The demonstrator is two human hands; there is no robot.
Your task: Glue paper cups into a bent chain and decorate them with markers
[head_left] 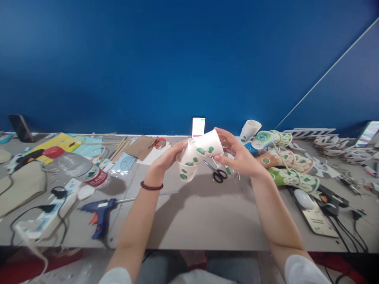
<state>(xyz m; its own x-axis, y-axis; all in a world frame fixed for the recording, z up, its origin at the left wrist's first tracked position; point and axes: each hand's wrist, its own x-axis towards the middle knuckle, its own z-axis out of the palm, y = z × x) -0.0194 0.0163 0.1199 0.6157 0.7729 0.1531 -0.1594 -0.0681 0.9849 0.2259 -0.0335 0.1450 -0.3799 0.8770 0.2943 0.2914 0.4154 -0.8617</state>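
Observation:
White paper cups with green leaf prints are held up above the table in the middle of the head view. One paper cup (pixel 209 144) lies tilted sideways, its end toward the right; another paper cup (pixel 188 172) hangs below it at the left, and the two touch at an angle. My left hand (pixel 170 156) is closed round the left side of the cups, part of its fingers hidden behind them. My right hand (pixel 237 154) grips the right end of the sideways cup with curved fingers. Black-handled scissors (pixel 220 175) lie on the table just beneath.
A blue glue gun (pixel 102 213), a power strip (pixel 56 211) and a plastic bottle (pixel 79 169) lie at left. A lit phone (pixel 198 127) leans on the wall. Right are decorated cup chains (pixel 296 179), a white cup stack (pixel 250 129) and a mouse (pixel 304 198).

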